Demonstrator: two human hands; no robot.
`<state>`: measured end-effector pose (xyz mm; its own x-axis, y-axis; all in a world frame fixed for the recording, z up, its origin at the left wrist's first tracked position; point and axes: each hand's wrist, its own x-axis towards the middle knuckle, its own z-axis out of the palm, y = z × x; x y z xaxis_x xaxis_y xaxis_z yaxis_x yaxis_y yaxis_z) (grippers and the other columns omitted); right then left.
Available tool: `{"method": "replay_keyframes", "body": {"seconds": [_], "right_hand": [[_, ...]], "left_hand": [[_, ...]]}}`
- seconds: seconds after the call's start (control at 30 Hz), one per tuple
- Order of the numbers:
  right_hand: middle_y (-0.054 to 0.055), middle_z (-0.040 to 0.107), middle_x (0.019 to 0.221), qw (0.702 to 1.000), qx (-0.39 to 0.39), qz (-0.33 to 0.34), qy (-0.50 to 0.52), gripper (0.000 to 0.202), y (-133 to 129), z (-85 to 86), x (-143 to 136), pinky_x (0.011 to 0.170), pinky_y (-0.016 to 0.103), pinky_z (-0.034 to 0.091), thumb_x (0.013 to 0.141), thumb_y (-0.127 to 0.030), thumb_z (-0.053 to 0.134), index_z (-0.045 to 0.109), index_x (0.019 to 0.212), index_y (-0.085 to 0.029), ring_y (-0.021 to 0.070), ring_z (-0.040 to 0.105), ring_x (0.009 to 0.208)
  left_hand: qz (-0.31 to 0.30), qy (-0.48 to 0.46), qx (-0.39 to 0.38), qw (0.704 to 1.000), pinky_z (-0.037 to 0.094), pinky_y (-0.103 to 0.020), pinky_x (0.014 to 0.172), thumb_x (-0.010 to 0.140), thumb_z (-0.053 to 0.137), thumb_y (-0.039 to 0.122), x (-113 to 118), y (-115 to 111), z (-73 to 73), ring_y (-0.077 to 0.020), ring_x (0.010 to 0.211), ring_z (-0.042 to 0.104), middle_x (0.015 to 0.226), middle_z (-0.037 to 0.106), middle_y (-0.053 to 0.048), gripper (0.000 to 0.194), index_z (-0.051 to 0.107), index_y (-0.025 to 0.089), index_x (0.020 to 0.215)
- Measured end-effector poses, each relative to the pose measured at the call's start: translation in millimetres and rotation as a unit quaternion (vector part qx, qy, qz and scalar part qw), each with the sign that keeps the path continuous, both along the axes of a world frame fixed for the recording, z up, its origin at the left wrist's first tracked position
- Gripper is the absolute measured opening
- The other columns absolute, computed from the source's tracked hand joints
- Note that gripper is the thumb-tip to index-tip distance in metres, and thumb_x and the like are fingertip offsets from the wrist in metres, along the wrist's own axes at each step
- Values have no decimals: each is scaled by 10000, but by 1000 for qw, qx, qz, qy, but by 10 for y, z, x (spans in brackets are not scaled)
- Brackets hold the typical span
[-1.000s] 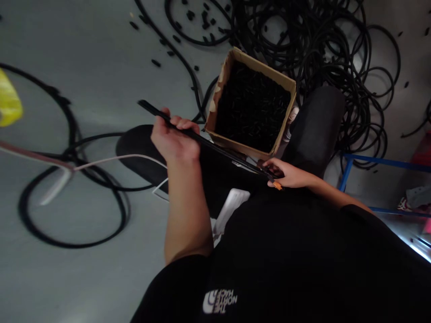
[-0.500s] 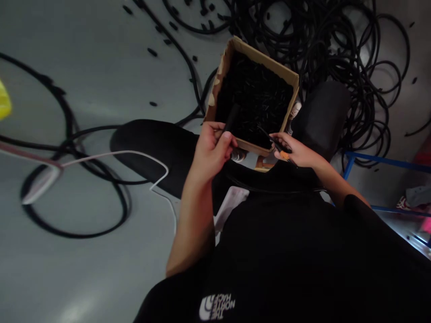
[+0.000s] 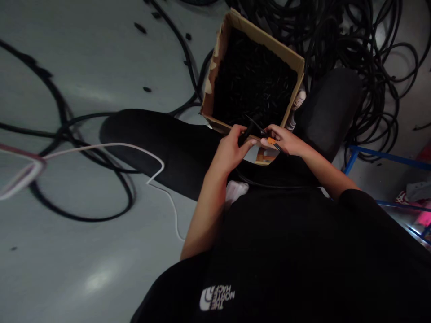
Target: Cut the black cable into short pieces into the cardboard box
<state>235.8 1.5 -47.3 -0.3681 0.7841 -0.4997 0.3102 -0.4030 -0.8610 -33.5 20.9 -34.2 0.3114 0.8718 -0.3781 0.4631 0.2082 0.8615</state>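
A cardboard box point(image 3: 208, 85) full of small black pieces point(image 3: 252, 80) stands between my knees. At its near edge my left hand point(image 3: 234, 146) is closed around a short black tube point(image 3: 247, 131). Just to the right, my right hand point(image 3: 283, 140) grips a dark scissor-like tool point(image 3: 258, 126) with an orange part. The tool's tip points up and left and lies close to the tube; whether they touch cannot be made out.
Black hose coils point(image 3: 367, 49) lie beyond the box and at the right. A hose loop point(image 3: 84, 219) and a thin white cable point(image 3: 134, 147) are at the left. A blue metal frame point(image 3: 390, 157) stands at the right. Loose black bits dot the floor.
My hands have come together, my left hand moving right with the tube and my right hand bringing the tool next to it. The view has shifted, so the box appears higher.
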Motion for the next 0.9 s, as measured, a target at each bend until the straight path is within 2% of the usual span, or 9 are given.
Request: {"method": "replay_keyframes", "body": {"seconds": [0.1, 0.2, 0.3, 0.4, 0.53, 0.63, 0.77, 0.9], "right_hand": [[21, 705, 990, 999, -6, 20, -45, 539, 67, 84, -21, 864, 346, 502, 1016, -615, 932, 787, 1268, -161, 206, 622, 931], [54, 768, 1037, 996, 5, 36, -83, 417, 102, 176, -34, 932, 371, 504, 1038, -466, 887, 823, 1278, -130, 224, 664, 974], [79, 806, 1097, 993, 7, 56, -102, 417, 100, 196, -50, 952, 379, 515, 1059, -442, 873, 827, 1326, -125, 240, 696, 1002], [90, 823, 1164, 992, 9, 63, -107, 476, 96, 147, -69, 951, 382, 537, 1078, -489, 888, 786, 1402, -156, 248, 709, 1017], [89, 823, 1179, 990, 9, 63, -123, 577, 111, 109, -94, 919, 374, 531, 1050, -509, 941, 744, 1463, -157, 251, 714, 1004], [88, 830, 1147, 989, 18, 57, -137, 525, 116, 155, -100, 926, 372, 508, 1030, -459, 943, 791, 1414, -134, 255, 721, 1006], [83, 850, 1118, 986, 40, 55, -152, 366, 93, 227, -76, 934, 372, 490, 991, -305, 892, 861, 1318, -145, 260, 734, 1002], [97, 848, 1166, 985, 61, 79, -143, 381, 78, 193, -46, 952, 379, 506, 982, -261, 863, 866, 1350, -162, 268, 733, 1020]], "left_hand": [[42, 25, 21, 999, 643, -406, 1026, 1044, 928, 576, -17, 20, -98, -367, 1174, 791, 1130, 820, -95, 399, 718, 285, 1219], [82, 31, 29, 996, 648, -415, 1060, 1038, 924, 496, 37, -3, -168, -382, 1269, 797, 1166, 801, -98, 369, 701, 290, 1248], [100, 30, 38, 994, 642, -410, 1057, 1028, 912, 486, 133, -33, -221, -362, 1227, 797, 1139, 807, -83, 337, 698, 288, 1197], [92, 11, 42, 995, 614, -397, 1051, 1023, 896, 519, 206, -34, -252, -328, 1124, 779, 1098, 810, -74, 333, 676, 280, 1097], [73, -24, 16, 997, 580, -375, 967, 981, 913, 605, 225, -7, -289, -286, 1012, 720, 1011, 771, -54, 437, 626, 277, 1011], [85, -67, -16, 994, 528, -352, 831, 948, 938, 717, 197, 14, -358, -250, 881, 659, 918, 724, -29, 553, 597, 284, 984], [97, -137, -80, 983, 416, -325, 653, 906, 951, 847, 152, 35, -447, -187, 670, 551, 851, 736, -29, 673, 586, 285, 972], [69, -197, -134, 969, 361, -288, 553, 849, 1006, 890, 97, 67, -392, -135, 570, 471, 802, 763, -31, 738, 618, 271, 948]]}}
